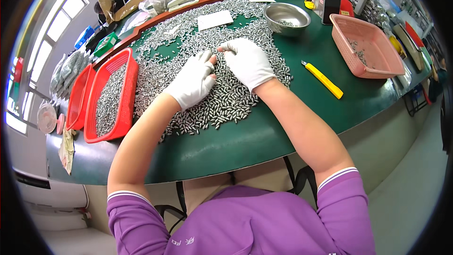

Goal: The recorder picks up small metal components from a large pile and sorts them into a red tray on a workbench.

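Observation:
Small shiny metal pieces (226, 99), short and rounded like little capsules, lie spread in a thick layer over the green table. Both my hands wear white gloves with some bare fingertips. My left hand (192, 80) is over the middle of the layer, its fingers loosely bent and the thumb apart from them. Close beside it, my right hand (247, 63) has its fingers curled inward, the index tip pointing at the left fingers. Whatever lies between the right fingertips is hidden. A white paper slip (215, 20) rests on the pieces beyond my hands.
To the left, a red basket (132, 80) holds many such pieces, beside another red basket (75, 99). At right are a metal bowl (289, 19), a yellow utility knife (323, 80), a pink basket (368, 68) and an upright phone (331, 2). A brown raised edge (141, 28) borders the far side.

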Available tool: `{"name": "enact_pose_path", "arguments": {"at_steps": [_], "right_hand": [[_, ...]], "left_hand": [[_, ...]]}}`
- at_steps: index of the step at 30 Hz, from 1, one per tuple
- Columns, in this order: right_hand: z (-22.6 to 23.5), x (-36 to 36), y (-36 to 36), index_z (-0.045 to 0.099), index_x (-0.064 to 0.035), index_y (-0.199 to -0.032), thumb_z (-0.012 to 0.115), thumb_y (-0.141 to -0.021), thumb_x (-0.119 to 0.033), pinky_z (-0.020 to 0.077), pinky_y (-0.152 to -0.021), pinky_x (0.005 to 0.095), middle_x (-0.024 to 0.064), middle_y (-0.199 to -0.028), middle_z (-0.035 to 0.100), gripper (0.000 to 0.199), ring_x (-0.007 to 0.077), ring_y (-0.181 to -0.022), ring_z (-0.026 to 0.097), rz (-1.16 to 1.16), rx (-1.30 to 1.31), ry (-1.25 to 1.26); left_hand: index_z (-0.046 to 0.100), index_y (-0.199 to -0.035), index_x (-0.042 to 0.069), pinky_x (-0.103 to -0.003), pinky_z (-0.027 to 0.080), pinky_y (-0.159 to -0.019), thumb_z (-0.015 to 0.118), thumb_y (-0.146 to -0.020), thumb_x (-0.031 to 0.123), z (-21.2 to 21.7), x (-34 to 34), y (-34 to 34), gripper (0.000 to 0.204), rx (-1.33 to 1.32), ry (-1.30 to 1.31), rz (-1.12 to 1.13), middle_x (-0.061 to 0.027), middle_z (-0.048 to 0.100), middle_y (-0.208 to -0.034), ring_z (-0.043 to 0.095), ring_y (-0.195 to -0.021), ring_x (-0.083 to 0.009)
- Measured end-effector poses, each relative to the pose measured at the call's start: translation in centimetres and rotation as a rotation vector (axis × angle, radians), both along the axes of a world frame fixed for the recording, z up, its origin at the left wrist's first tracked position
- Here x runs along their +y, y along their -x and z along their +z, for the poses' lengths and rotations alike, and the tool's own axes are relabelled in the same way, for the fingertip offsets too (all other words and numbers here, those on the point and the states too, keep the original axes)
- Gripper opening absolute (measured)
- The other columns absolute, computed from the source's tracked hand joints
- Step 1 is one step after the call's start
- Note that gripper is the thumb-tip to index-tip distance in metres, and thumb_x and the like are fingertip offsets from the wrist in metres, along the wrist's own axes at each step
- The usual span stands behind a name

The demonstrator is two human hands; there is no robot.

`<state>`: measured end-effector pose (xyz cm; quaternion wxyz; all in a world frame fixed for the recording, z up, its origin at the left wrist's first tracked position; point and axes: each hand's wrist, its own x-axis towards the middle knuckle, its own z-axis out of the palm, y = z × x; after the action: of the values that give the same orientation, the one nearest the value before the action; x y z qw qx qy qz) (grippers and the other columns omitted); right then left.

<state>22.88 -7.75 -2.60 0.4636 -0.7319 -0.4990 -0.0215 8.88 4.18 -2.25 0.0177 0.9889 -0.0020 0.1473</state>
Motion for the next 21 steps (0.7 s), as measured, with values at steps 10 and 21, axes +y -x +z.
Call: {"name": "enact_pose_path", "arguments": {"at_steps": [10,21], "right_hand": [[0.9,-0.4,1.1,0.069,-0.0092,-0.088,0.064,-0.078,-0.018,0.0495,-0.074,0.0305,0.0093,-0.086,0.066,0.014,0.0232,-0.08,0.063,0.034,0.055,0.019],[1.9,-0.6,2.2,0.07,-0.0152,-0.08,0.064,-0.073,-0.023,0.0499,-0.068,0.038,0.0102,-0.079,0.065,0.011,0.0279,-0.076,0.063,0.295,-0.328,0.483]], "left_hand": [[0.04,-0.131,-0.002,-0.047,0.025,-0.102,0.042,-0.088,0.025,-0.1,-0.8,2.0,0.051,0.047,-0.113,0.06,-0.0228,0.038,-0.135,0.037,-0.122,-0.0363],[0.055,-0.106,0.005,-0.022,0.046,-0.069,0.041,-0.097,0.021,3.0,-2.8,5.0,0.023,-0.468,1.401,0.215,-0.0046,0.058,-0.098,0.054,-0.077,-0.0085]]}}
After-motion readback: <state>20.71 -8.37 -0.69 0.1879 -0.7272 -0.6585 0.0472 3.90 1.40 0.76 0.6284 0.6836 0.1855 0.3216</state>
